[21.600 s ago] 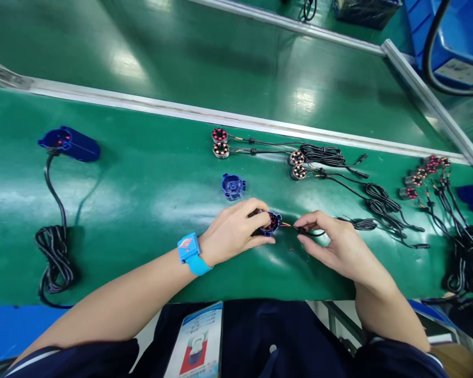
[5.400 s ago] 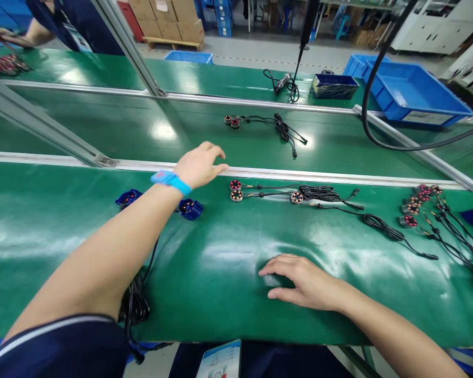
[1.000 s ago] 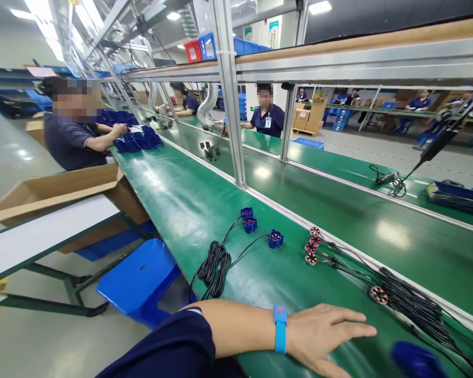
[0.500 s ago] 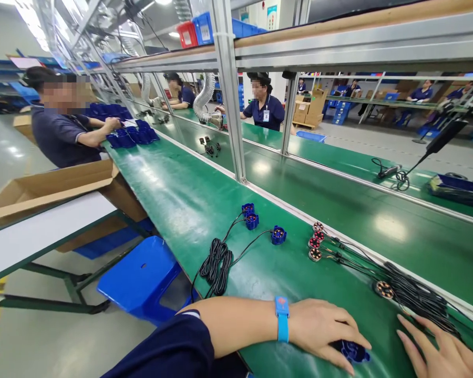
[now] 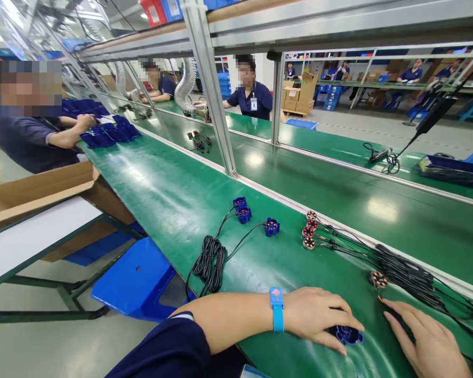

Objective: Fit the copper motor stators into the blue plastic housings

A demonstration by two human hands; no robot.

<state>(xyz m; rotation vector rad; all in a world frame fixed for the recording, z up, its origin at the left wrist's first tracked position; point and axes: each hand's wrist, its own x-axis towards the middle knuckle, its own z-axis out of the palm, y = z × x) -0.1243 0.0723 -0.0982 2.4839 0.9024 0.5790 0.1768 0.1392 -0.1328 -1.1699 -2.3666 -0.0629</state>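
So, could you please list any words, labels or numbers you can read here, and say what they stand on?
No text in this view can be read.
Co-worker's white badge: too small to read.
Blue wristband: no print shows on the side in view.

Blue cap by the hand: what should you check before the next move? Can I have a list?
1. Left hand has the blue cap: ok, thumb and fingers close on it on the green belt.
2. Right hand holds something: not ok, it is open and empty.
3. Round coil close by: ok, it lies just beyond the right fingertips, apart from them.
4. Wrist strap on: ok, it sits on the left wrist.
5. Cap's inside empty: cannot tell, the fingers hide it.
6. Coil's black wires free of the pile: cannot tell.
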